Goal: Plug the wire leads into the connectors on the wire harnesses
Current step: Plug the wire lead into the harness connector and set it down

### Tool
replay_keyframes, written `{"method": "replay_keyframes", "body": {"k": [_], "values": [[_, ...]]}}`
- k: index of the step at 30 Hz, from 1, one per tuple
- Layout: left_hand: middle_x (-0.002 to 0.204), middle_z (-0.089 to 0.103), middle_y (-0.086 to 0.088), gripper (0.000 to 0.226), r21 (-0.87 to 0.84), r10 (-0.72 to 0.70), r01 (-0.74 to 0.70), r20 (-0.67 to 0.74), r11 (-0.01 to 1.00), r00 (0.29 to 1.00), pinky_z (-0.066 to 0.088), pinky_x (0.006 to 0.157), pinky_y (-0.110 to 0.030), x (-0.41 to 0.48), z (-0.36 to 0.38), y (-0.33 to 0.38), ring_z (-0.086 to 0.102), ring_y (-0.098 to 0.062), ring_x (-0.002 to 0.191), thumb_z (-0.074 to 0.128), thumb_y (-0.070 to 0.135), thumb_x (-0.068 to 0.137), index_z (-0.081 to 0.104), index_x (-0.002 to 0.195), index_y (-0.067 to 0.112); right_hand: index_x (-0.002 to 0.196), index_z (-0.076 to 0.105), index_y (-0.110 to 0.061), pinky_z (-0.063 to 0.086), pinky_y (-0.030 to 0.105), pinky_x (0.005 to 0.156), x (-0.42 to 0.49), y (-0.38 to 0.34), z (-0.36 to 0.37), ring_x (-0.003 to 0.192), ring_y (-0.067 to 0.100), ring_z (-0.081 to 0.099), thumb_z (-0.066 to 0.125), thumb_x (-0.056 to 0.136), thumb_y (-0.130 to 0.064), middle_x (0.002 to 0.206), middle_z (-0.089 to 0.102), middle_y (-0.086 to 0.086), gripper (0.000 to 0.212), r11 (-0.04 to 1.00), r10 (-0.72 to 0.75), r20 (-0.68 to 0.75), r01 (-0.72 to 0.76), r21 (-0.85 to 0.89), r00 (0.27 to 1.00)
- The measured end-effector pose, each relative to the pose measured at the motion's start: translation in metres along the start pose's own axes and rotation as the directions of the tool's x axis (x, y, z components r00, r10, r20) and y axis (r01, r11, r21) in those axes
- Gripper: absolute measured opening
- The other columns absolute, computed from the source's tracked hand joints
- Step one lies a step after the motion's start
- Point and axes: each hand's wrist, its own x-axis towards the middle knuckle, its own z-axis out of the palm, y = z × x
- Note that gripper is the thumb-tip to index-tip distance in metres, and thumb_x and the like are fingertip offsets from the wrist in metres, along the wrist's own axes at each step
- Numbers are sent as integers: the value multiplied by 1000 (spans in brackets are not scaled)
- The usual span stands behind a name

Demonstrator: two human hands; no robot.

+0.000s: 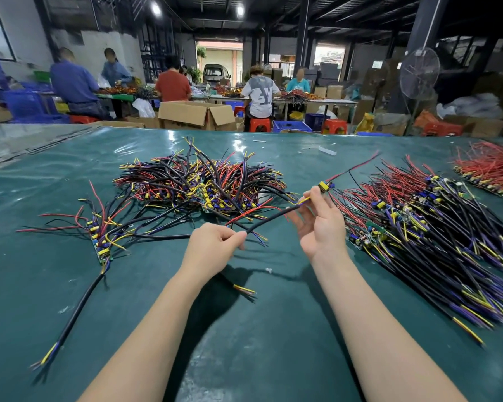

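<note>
2 bare forearms reach out over the teal worktop [273, 329]. The left hand [215, 246] is curled, thumb and forefinger pinching a black cable [269, 220] that rises to the right, off the surface. The right hand [321, 224] is turned palm inward; its upper fingertips [314, 192] pinch the yellow lead [304, 201] at the cable's end, while its lower fingers lie loosely spread. The lead's tip meets a small yellow and black connector [325, 186], held in the air, with a red and black wire running on from it up to the right. Whether the lead is seated inside I cannot tell.

Under the left wrist lies a loose cable end [244, 289] with bared coloured wires. To the left, a long black cable [76, 311] leads up to a row of small boards [99, 242]. Past the hands sits a tangled central heap of harnesses [201, 181]; at the right a fanned pile [418, 227] lies near the right hand, and a red-wired pile [491, 169] lies further off.

Beyond the worktop stand an open cardboard box [195, 114], red stools [260, 124], a pedestal fan [418, 74] and several seated people [260, 95] at tables.
</note>
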Motion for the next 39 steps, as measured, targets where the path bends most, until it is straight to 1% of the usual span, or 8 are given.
{"method": "replay_keyframes", "body": {"k": [6, 12, 16, 23, 27, 30, 35, 39], "values": [[40, 53, 11, 25, 72, 187, -195, 104, 978, 977, 38, 48, -10, -5, 3, 5, 47, -4, 36, 54, 21, 91, 68, 71, 15, 67, 52, -14, 49, 16, 41, 6, 0, -15, 58, 11, 50, 53, 93, -18, 41, 55, -10, 26, 999, 43, -215, -39, 21, 976], [43, 53, 3, 31, 191, 220, -192, -137, 963, 966, 41, 59, -24, -4, 3, 1, 50, -7, 43, 48, 20, 94, 59, 66, 15, 64, 52, -11, 50, 20, 39, 5, 6, -6, 34, 4, 48, 52, 93, -8, 39, 53, -8, 29, 999, -43, -159, 38, -30, 986], [39, 52, 8, 34, -44, 111, -110, 8, 993, 994, 39, 44, -11, -1, 0, -1, 46, -2, 35, 53, 21, 92, 59, 58, 23, 63, 53, -11, 49, 19, 38, 6, 3, -9, 31, 2, 44, 54, 92, -11, 37, 51, -9, 29, 1000, -17, -222, 20, 8, 975], [43, 58, 13, 22, 50, 105, -124, 284, 991, 953, 42, 46, -12, -2, 4, 1, 50, -1, 36, 52, 12, 91, 62, 73, 18, 65, 52, -12, 48, 16, 39, 15, -3, -31, 55, 10, 41, 55, 93, -16, 61, 46, 2, 29, 1000, 27, -385, -28, 2, 922], [62, 67, 3, 28, -6, -35, 37, 196, 999, 980, 49, 54, -23, 0, 1, 4, 58, -9, 54, 47, 25, 89, 66, 71, 15, 64, 52, -11, 47, 16, 38, 15, -2, -30, 53, 10, 41, 56, 92, -14, 58, 47, 2, 29, 999, 11, -379, -25, -34, 925], [68, 66, 7, 21, 37, 99, -104, 106, 994, 989, 45, 65, -22, -1, 1, 7, 56, -6, 62, 54, 29, 87, 67, 73, 20, 61, 51, -12, 48, 17, 38, 15, 1, -25, 43, 5, 41, 56, 91, -13, 39, 48, -8, 31, 995, -23, -339, -12, -100, 941], [48, 52, 5, 16, 156, 286, -320, 205, 935, 936, 33, 54, -18, -9, 11, 14, 42, -3, 48, 67, 27, 82, 70, 76, 12, 62, 49, -12, 49, 20, 38, 9, 12, -15, 33, 1, 40, 56, 91, -11, 39, 45, -9, 30, 986, -19, -245, -22, -165, 969], [45, 56, 14, 8, 94, 284, -288, 59, 953, 957, 47, 62, -16, -8, 10, 13, 52, -3, 42, 69, 19, 81, 71, 88, 18, 62, 49, -11, 48, 18, 36, 8, 13, -16, 30, 1, 40, 55, 92, -11, 36, 46, -9, 31, 988, 15, -250, -52, -143, 968]]}}
